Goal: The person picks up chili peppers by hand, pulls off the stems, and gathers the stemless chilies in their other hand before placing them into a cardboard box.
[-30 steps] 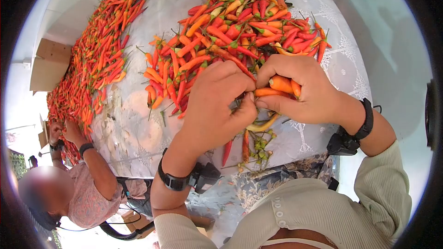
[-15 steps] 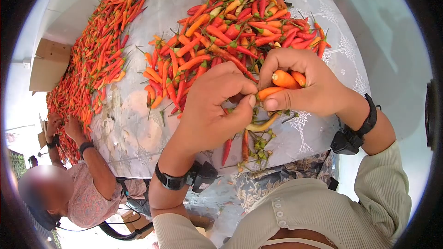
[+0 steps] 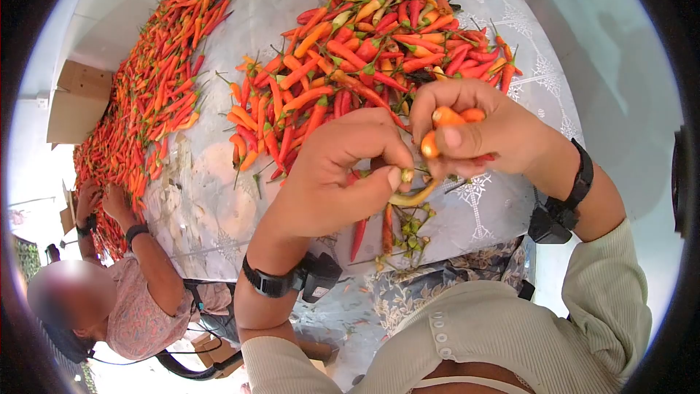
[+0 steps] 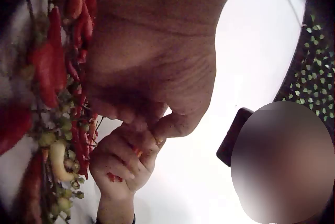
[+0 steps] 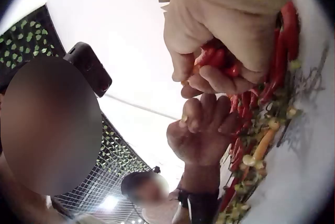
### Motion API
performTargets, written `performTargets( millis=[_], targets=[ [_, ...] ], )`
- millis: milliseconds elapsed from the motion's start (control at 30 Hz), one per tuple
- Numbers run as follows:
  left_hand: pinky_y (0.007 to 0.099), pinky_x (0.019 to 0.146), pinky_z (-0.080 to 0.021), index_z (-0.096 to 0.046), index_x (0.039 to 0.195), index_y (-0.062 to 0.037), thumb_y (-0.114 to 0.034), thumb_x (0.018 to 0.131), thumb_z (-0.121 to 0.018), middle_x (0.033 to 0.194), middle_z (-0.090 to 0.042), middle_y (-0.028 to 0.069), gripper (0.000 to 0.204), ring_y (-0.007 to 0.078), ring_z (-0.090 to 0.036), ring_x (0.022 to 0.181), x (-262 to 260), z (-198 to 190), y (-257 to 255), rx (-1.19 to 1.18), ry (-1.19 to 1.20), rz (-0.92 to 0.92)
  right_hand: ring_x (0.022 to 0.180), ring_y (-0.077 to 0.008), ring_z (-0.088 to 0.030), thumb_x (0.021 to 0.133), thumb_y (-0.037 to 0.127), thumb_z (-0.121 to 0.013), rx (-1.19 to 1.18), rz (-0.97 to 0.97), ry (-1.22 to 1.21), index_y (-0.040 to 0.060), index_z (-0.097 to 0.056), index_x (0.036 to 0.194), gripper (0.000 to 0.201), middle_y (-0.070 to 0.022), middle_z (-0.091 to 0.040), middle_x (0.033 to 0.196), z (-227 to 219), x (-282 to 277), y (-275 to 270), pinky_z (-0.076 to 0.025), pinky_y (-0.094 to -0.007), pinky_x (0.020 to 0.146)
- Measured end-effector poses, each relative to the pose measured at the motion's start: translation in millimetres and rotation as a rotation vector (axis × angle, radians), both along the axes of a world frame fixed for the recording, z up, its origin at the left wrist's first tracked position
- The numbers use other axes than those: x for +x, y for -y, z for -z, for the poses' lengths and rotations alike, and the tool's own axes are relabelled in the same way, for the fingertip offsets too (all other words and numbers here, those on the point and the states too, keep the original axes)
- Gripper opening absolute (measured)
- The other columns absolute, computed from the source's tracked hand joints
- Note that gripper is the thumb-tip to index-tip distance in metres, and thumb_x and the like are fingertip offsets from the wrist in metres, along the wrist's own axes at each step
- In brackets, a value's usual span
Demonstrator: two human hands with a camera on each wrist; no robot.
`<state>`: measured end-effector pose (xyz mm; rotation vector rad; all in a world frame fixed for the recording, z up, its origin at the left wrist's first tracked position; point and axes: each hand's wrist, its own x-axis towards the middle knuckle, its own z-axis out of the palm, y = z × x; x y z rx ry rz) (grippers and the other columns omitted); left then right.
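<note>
My right hand [image 3: 496,131] curls round several orange and red chilies [image 3: 448,117]; one has its pale end toward me, under the thumb. Just left of it, my left hand [image 3: 339,175] pinches a small yellow-green chili stem [image 3: 407,174] between thumb and index finger. A narrow gap parts the two hands. Beyond them on the table lies a heap of red and orange chilies [image 3: 364,58]. Below the fingers are a curved yellow chili [image 3: 417,195] and a small pile of green stems [image 3: 414,237]. In the right wrist view, red chilies [image 5: 214,59] show inside my right hand.
A larger chili heap [image 3: 146,109] covers the table's left side, where another person [image 3: 153,299] has both hands at it. A cardboard box [image 3: 80,102] stands behind that heap. The patterned tablecloth [image 3: 208,182] ends near my lap.
The hands have drawn slightly apart. The left fingers, at an orange chili's stem end before, now hold a loose stem. The right thumb has shifted over the chilies.
</note>
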<state>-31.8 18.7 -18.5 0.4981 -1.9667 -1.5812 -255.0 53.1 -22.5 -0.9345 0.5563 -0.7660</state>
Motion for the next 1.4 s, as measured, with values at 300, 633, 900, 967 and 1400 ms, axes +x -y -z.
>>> performTargets(
  millis=[300, 633, 900, 967, 1400],
  targets=[
    [0.0261, 0.063, -0.041, -0.067, 0.08, -0.004, -0.01, 0.073, -0.078, 0.074, -0.058, 0.0023, 0.014, 0.0132, -0.053, 0.069, -1.6, -5.6, -1.8, -0.314, 0.197, 0.131, 0.055, -0.0045, -0.051, 0.092, 0.024, -0.064, 0.054, 0.146, 0.009, 0.0007, -0.058, 0.114, 0.033, -0.0035, -0.06, 0.075, -2.8, -0.4, 4.6, -0.037, -0.0178, 0.041],
    [0.0364, 0.07, -0.045, -0.066, 0.084, -0.0045, -0.011, 0.074, -0.073, 0.081, -0.059, 0.0096, 0.014, 0.0268, -0.057, 0.077, 21.6, -10.5, 17.1, -0.716, 0.594, -0.914, 0.065, -0.007, -0.054, 0.086, 0.014, -0.071, 0.056, 0.172, 0.047, 0.0022, -0.056, 0.109, 0.03, -0.0014, -0.056, 0.079, -2.8, 3.7, 3.5, -0.042, -0.0194, 0.05],
    [0.0403, 0.075, -0.045, -0.064, 0.091, -0.0036, -0.015, 0.073, -0.074, 0.086, -0.06, 0.0126, 0.023, 0.0312, -0.057, 0.083, 38.4, -8.2, 24.3, -0.851, 0.879, -0.821, 0.057, -0.0058, -0.051, 0.082, 0.017, -0.076, 0.009, 0.161, -0.021, 0.0062, -0.056, 0.095, 0.026, 0.0004, -0.055, 0.071, 2.5, 2.1, 4.4, -0.039, -0.0192, 0.045],
    [0.0422, 0.076, -0.044, -0.064, 0.093, -0.0027, -0.015, 0.075, -0.073, 0.086, -0.059, 0.0136, 0.024, 0.0334, -0.056, 0.084, 36.6, -8.6, 24.0, -0.832, 0.826, -0.819, 0.055, -0.0053, -0.051, 0.082, 0.019, -0.076, 0.023, 0.17, -0.063, 0.0064, -0.056, 0.095, 0.027, 0.001, -0.055, 0.07, 1.7, 2.4, 4.4, -0.039, -0.0189, 0.044],
    [0.0299, 0.071, -0.05, -0.065, 0.101, -0.0013, -0.013, 0.085, -0.068, 0.092, -0.066, 0.0098, 0.02, 0.0219, -0.063, 0.078, -1.0, 0.0, -5.0, -0.421, 0.116, -0.479, 0.047, -0.0041, -0.052, 0.088, 0.033, -0.069, 0.063, 0.198, -0.155, 0.0071, -0.059, 0.094, 0.028, 0.0, -0.058, 0.068, 1.7, 3.9, 4.9, -0.038, -0.0171, 0.039]
  ],
)
